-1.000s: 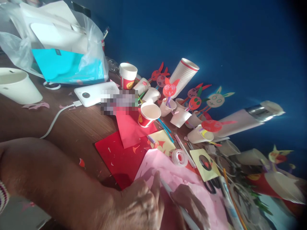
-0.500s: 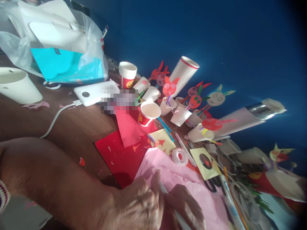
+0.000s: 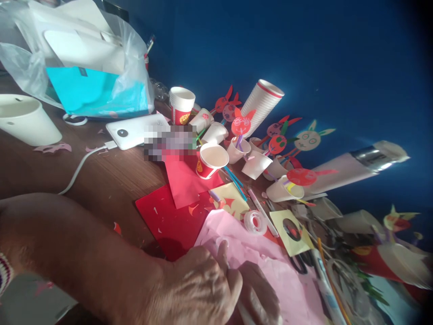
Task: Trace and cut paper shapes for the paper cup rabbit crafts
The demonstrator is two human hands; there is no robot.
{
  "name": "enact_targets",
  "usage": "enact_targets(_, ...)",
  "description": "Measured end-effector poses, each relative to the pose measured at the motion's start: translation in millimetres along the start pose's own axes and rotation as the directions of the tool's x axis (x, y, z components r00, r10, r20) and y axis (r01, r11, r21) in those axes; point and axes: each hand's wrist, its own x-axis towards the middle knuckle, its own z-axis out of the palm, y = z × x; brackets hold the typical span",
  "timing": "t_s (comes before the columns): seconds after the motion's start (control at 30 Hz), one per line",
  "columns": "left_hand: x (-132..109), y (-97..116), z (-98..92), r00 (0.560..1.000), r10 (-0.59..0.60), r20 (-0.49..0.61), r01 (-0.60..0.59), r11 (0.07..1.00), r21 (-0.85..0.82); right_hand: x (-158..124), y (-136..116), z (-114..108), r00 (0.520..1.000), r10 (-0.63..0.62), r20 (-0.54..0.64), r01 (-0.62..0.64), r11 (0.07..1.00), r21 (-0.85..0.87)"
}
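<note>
My left hand (image 3: 199,289) lies knuckles up at the bottom centre, fingers curled and pressed onto a sheet of pink paper (image 3: 274,271), its forearm stretching in from the left. Right beside it, my right hand (image 3: 260,295) is closed round a white pen (image 3: 242,312), of which only a short piece shows between the two hands. The pink paper overlaps a red sheet (image 3: 169,221) on the wooden table (image 3: 111,185).
A tape roll (image 3: 254,222) and a yellow sheet with a round hole (image 3: 291,230) lie just beyond the pink paper. Paper cups (image 3: 211,160), a cup stack (image 3: 262,106) and paper bunny faces (image 3: 306,140) crowd the blue wall. A white phone (image 3: 135,131), plastic bag (image 3: 84,58) and white pot (image 3: 23,119) sit left.
Both hands have drawn closer together and lower in view. The white pen, plainly visible before, is now almost hidden between them.
</note>
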Motion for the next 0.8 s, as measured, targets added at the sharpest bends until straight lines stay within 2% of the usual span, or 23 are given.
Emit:
enact_targets(0.1, 4, -11, -3.8, 0.992, 0.119, 0.041, -0.112, 0.982, -0.152, 4, -3, 7, 0.998, -0.032, -0.052, 0.032, 0.999, 0.002)
enact_targets(0.2, 12, -24, -10.0, 0.979, 0.157, 0.130, -0.113, 0.950, -0.293, 10, -7, 12, 0.995, -0.046, -0.083, 0.046, 0.999, -0.003)
enact_targets(0.27, 20, -34, -14.0, 0.957, 0.221, 0.190, -0.134, 0.912, -0.387, 16, -11, 12, 0.995, -0.043, -0.089, 0.042, 0.999, -0.007)
enact_targets(0.37, 30, -48, -16.2, 0.917, 0.276, 0.289, -0.103, 0.863, -0.495, 24, -19, 7, 0.995, -0.024, -0.100, 0.024, 1.000, -0.006)
enact_targets(0.5, 41, -61, -14.2, 0.903, 0.139, 0.406, 0.110, 0.839, -0.533, 33, -27, 3, 0.976, -0.091, -0.197, 0.072, 0.992, -0.102)
enact_targets(0.57, 44, -65, -13.9, 0.889, 0.109, 0.446, 0.172, 0.821, -0.544, 36, -30, 4, 0.964, -0.134, -0.230, 0.099, 0.983, -0.157)
enact_targets(0.7, 49, -72, -14.7, 0.879, 0.139, 0.457, 0.152, 0.825, -0.544, 35, -34, 9, 0.966, -0.147, -0.213, 0.103, 0.973, -0.208)
enact_targets(0.8, 51, -75, -15.2, 0.882, 0.167, 0.441, 0.104, 0.843, -0.527, 33, -35, 11, 0.983, -0.148, -0.108, 0.123, 0.969, -0.214)
